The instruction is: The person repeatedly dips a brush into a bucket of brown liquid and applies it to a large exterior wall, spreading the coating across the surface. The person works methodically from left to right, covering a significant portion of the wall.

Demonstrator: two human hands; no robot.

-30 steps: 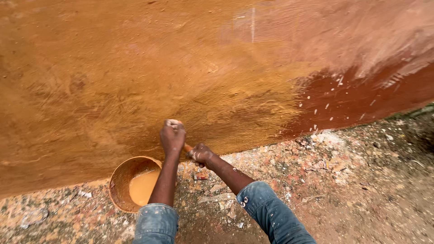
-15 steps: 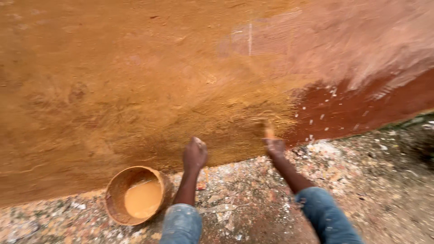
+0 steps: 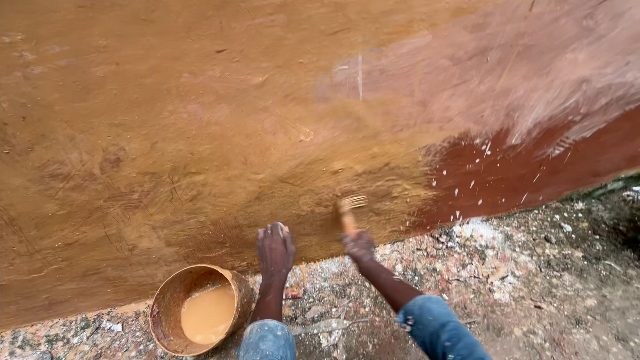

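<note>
Where the ochre coat meets the dark red base strip, the paintbrush (image 3: 349, 212) stands with bristles up against the wall (image 3: 200, 120), low and right of centre. The right hand (image 3: 360, 245) has its fingers clamped on the brush handle. The left hand (image 3: 275, 248) lies flat on the wall's bottom edge, fingers together. A round bucket (image 3: 200, 310) of tan paint sits on the rubble-strewn ground (image 3: 533, 287), just left of the left forearm.
</note>
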